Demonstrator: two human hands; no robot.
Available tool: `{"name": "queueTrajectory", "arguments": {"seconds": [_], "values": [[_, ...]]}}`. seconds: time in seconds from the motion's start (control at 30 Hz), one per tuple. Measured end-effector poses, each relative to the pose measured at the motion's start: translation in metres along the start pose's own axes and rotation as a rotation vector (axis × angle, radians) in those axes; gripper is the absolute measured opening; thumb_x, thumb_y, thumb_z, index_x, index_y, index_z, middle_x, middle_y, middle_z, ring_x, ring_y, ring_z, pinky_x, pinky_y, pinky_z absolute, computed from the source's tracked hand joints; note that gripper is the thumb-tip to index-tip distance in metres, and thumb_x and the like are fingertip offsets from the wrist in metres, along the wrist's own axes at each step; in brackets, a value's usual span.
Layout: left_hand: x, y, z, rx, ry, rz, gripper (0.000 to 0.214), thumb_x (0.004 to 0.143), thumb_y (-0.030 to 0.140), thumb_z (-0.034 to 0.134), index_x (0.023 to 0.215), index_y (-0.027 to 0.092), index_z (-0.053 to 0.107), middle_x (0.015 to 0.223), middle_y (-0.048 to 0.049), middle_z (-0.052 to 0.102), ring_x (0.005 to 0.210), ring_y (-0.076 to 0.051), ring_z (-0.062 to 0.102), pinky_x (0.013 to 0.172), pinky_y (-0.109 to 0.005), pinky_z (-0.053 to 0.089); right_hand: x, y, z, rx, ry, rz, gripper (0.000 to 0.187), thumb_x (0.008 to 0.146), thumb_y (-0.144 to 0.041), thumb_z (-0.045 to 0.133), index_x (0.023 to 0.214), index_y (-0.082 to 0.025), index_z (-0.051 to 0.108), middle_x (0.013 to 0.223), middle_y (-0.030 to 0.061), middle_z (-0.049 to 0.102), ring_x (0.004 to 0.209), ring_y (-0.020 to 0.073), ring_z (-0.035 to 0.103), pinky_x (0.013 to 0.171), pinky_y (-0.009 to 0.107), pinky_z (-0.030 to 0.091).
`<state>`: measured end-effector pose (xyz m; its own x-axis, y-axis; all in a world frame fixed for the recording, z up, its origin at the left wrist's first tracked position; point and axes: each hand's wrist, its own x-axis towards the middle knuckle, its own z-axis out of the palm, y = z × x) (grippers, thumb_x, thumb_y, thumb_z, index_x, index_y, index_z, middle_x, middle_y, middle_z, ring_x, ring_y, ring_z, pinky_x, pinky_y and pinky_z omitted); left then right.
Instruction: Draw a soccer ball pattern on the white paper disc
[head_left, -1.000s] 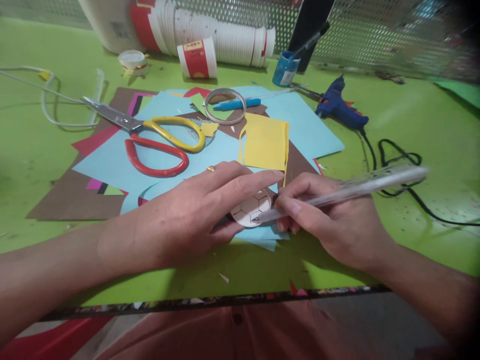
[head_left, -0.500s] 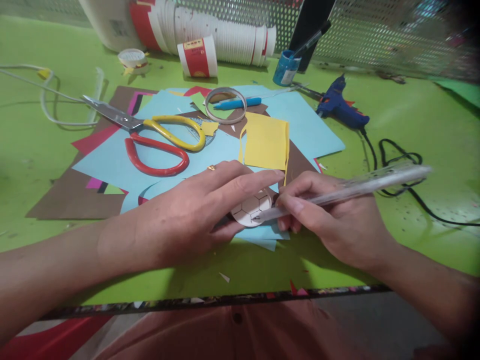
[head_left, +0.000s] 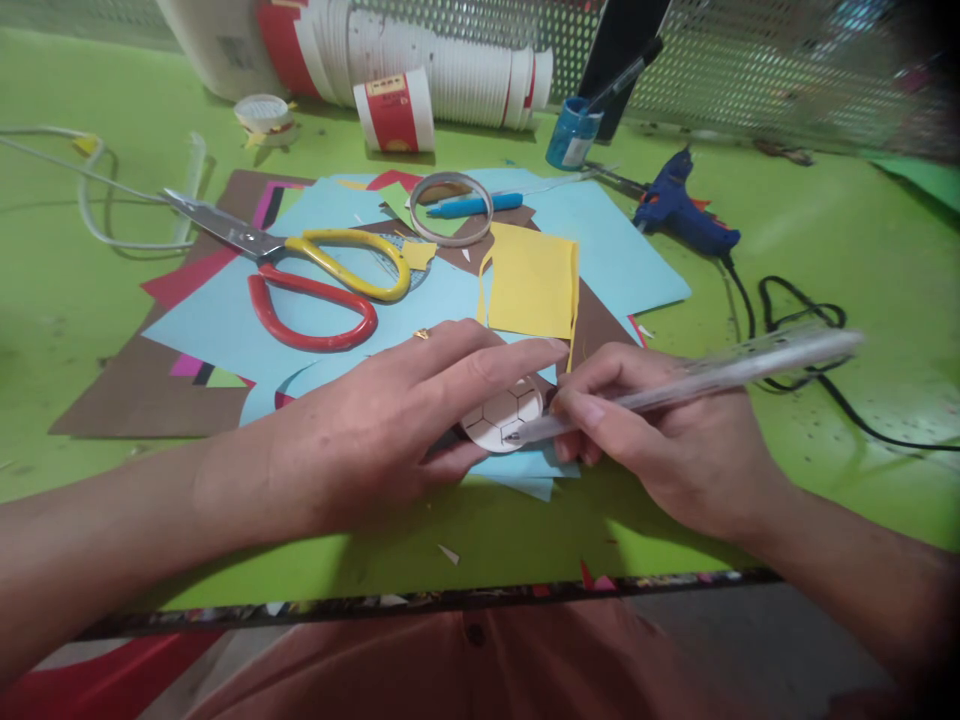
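A small white paper disc with a drawn hexagon pattern lies on light blue paper near the table's front edge. My left hand lies over the disc's left side, fingers stretched out and pressing it flat. My right hand is closed around a clear pen, whose tip touches the disc's lower right. Part of the disc is hidden under my left fingers.
Large scissors with red and yellow handles lie on coloured paper sheets. A yellow paper piece, a tape ring, a blue marker, a blue glue gun with black cord, a blue pot and stacked paper cups stand further back.
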<state>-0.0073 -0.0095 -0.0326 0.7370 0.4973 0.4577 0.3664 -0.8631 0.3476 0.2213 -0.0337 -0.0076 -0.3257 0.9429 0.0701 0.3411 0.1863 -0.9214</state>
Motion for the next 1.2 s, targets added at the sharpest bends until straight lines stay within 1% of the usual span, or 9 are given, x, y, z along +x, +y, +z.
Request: {"name": "queueTrajectory", "arguments": {"seconds": [0.17, 0.3, 0.47, 0.67, 0.77, 0.93, 1.2], "values": [[-0.0005, 0.0001, -0.0003, -0.008, 0.003, -0.013, 0.057, 0.093, 0.020, 0.060, 0.146, 0.018, 0.038, 0.125, -0.0111, 0.060, 0.108, -0.019, 0.061, 0.085, -0.030, 0.056, 0.0006, 0.0000, -0.0001, 0.008, -0.008, 0.010, 0.016, 0.083, -0.014, 0.060, 0.069, -0.020, 0.059, 0.055, -0.0040, 0.065, 0.048, 0.0077, 0.057, 0.045, 0.017, 0.047], [-0.0003, -0.0004, -0.0004, -0.008, 0.010, 0.008, 0.058, 0.093, 0.020, 0.061, 0.146, 0.014, 0.039, 0.123, -0.0111, 0.060, 0.107, -0.018, 0.061, 0.084, -0.028, 0.056, 0.0005, 0.0003, -0.0003, 0.016, -0.001, 0.002, 0.016, 0.085, -0.014, 0.060, 0.070, -0.020, 0.060, 0.056, -0.0048, 0.065, 0.050, 0.0065, 0.058, 0.048, 0.016, 0.049], [0.0006, -0.0005, 0.0001, -0.013, 0.013, 0.021, 0.058, 0.091, 0.017, 0.063, 0.144, 0.010, 0.040, 0.122, -0.0116, 0.060, 0.108, -0.016, 0.059, 0.089, -0.026, 0.053, 0.0009, 0.0000, 0.0003, -0.003, 0.020, -0.008, 0.018, 0.085, -0.013, 0.060, 0.069, -0.020, 0.060, 0.056, -0.0050, 0.065, 0.049, 0.0062, 0.057, 0.047, 0.016, 0.049], [0.0001, -0.0002, -0.0003, -0.026, 0.001, 0.004, 0.056, 0.093, 0.018, 0.060, 0.145, 0.013, 0.039, 0.123, -0.0116, 0.060, 0.107, -0.016, 0.060, 0.087, -0.027, 0.054, 0.0012, 0.0002, 0.0006, 0.013, 0.007, -0.001, 0.017, 0.084, -0.013, 0.060, 0.069, -0.020, 0.060, 0.056, -0.0047, 0.065, 0.049, 0.0076, 0.059, 0.047, 0.018, 0.048], [-0.0008, 0.0005, -0.0012, -0.019, 0.003, 0.011, 0.057, 0.092, 0.017, 0.061, 0.145, 0.012, 0.039, 0.124, -0.0116, 0.059, 0.108, -0.016, 0.059, 0.089, -0.025, 0.053, 0.0011, 0.0002, 0.0006, 0.013, 0.004, 0.010, 0.016, 0.083, -0.013, 0.060, 0.069, -0.020, 0.060, 0.056, -0.0046, 0.065, 0.049, 0.0071, 0.059, 0.046, 0.016, 0.048], [-0.0004, 0.0013, -0.0011, -0.007, 0.000, -0.001, 0.057, 0.092, 0.018, 0.061, 0.145, 0.013, 0.040, 0.124, -0.0105, 0.059, 0.110, -0.017, 0.059, 0.091, -0.026, 0.052, 0.0012, 0.0000, 0.0007, 0.000, -0.006, 0.015, 0.015, 0.083, -0.014, 0.059, 0.069, -0.019, 0.060, 0.055, -0.0045, 0.065, 0.048, 0.0061, 0.057, 0.046, 0.014, 0.047], [0.0016, 0.0020, -0.0021, -0.013, -0.025, -0.010, 0.057, 0.093, 0.018, 0.059, 0.145, 0.015, 0.039, 0.124, -0.0093, 0.058, 0.111, -0.016, 0.058, 0.093, -0.026, 0.051, -0.0003, -0.0005, -0.0006, -0.015, -0.013, 0.043, 0.014, 0.082, -0.018, 0.060, 0.069, -0.020, 0.061, 0.054, -0.0037, 0.064, 0.047, 0.0073, 0.055, 0.042, 0.016, 0.045]]}}
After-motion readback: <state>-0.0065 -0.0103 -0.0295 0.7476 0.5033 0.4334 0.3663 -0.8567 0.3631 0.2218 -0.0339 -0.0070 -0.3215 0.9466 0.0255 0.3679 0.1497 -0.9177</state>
